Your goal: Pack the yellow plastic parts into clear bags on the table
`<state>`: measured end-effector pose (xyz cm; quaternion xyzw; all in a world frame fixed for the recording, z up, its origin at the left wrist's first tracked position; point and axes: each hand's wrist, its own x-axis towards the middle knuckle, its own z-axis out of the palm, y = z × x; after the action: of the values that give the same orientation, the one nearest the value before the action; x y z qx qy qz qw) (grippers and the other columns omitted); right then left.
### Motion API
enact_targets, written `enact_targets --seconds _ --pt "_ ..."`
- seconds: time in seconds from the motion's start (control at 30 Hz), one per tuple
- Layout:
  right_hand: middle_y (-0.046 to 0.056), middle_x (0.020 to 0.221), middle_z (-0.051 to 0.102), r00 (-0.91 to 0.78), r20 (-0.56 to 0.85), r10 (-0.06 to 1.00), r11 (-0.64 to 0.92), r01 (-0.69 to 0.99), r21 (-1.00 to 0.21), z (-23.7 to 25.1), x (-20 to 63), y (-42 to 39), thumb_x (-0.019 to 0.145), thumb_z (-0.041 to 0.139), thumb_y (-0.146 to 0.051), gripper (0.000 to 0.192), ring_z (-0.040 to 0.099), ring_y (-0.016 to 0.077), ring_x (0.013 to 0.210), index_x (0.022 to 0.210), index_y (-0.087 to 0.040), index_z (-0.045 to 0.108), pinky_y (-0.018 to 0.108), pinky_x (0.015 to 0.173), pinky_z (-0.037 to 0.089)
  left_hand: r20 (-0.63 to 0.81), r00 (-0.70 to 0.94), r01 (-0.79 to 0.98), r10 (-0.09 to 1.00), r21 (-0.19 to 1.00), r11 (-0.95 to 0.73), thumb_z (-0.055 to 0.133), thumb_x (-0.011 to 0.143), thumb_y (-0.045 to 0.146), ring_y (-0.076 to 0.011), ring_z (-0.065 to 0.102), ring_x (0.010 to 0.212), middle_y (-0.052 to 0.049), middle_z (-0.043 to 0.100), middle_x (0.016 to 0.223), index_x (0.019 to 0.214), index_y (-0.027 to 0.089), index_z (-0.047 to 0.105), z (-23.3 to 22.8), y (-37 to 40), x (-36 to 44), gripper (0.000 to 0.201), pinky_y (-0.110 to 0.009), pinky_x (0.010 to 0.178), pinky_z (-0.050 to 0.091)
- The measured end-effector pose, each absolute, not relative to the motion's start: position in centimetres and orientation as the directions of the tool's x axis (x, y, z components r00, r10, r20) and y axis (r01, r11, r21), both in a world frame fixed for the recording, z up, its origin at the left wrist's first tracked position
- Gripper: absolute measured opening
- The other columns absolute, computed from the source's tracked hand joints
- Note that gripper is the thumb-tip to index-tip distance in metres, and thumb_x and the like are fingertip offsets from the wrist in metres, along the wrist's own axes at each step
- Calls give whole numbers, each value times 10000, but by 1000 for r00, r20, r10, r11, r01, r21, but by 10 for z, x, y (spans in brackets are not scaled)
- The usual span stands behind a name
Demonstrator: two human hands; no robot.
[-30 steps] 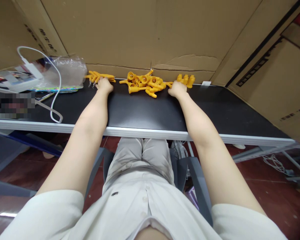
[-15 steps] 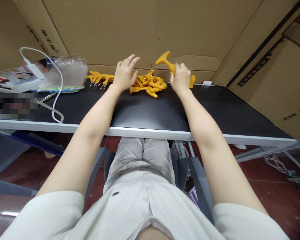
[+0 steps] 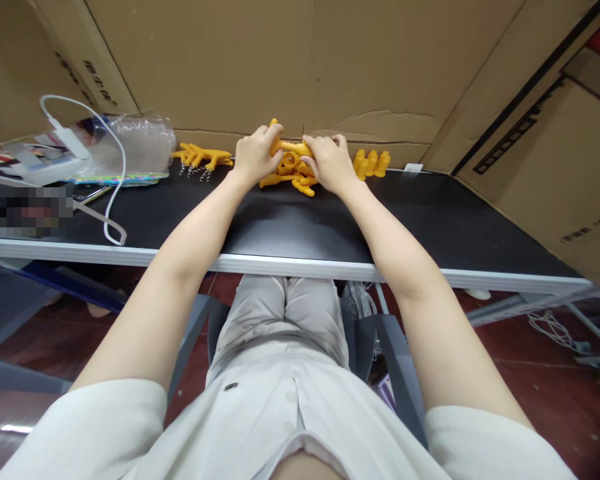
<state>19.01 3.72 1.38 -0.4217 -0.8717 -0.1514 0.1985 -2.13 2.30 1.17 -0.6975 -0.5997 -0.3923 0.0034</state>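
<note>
My left hand (image 3: 253,158) and my right hand (image 3: 329,162) meet over a heap of yellow plastic parts (image 3: 294,175) at the far edge of the black table (image 3: 290,223). Both hands grip one yellow plastic piece (image 3: 291,146), held level between them just above the heap. A second cluster of yellow parts with small springs (image 3: 201,159) lies left of my left hand. A row of short yellow caps (image 3: 371,162) stands right of my right hand.
A clear plastic bag (image 3: 135,143), a white charger with its cable (image 3: 83,143) and printed papers (image 3: 25,160) lie at the table's left. Cardboard sheets (image 3: 300,67) wall the back and right. My lap and a grey chair (image 3: 380,353) sit below the table edge.
My right hand lifted a yellow piece from the right and carried it left over the heap. My left hand left the spring cluster, moved right and closed on the same piece.
</note>
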Motion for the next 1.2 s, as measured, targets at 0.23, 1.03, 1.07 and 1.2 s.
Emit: enact_targets --seconds 0.23,1.03,1.07,1.2 --pt "177 1519 648 -550 449 704 589 806 62 8 195 50 1134 384 -333 462 574 364 1444 1547 -187 532 555 1271 357 557 60 869 828 378 -318 672 867 211 -436 653 1403 -131 749 1301 1422 272 711 9 23 -13 559 -487 1204 490" --pt "164 1456 683 -511 516 687 488 851 194 17 191 40 1031 367 -54 508 594 342 1392 1479 -171 575 556 1228 380 515 136 920 846 253 -301 652 837 278 -433 683 1213 -149 766 999 1084 185 822 8 28 -8 315 -488 1046 497" --pt "163 1472 679 -502 503 703 466 860 206 19 190 36 1017 357 -25 539 592 330 1406 1491 -161 575 541 1243 374 504 147 910 851 267 -316 661 823 266 -430 682 1193 -144 750 946 1019 181 816 9 28 -8 264 -479 1037 496" --pt "162 1464 681 -493 499 713 453 867 209 18 191 35 1008 382 -22 535 599 320 1400 1489 -146 582 547 1290 337 441 201 834 875 391 -389 704 771 199 -355 686 994 -59 597 688 804 177 742 11 28 -7 55 -415 940 497"
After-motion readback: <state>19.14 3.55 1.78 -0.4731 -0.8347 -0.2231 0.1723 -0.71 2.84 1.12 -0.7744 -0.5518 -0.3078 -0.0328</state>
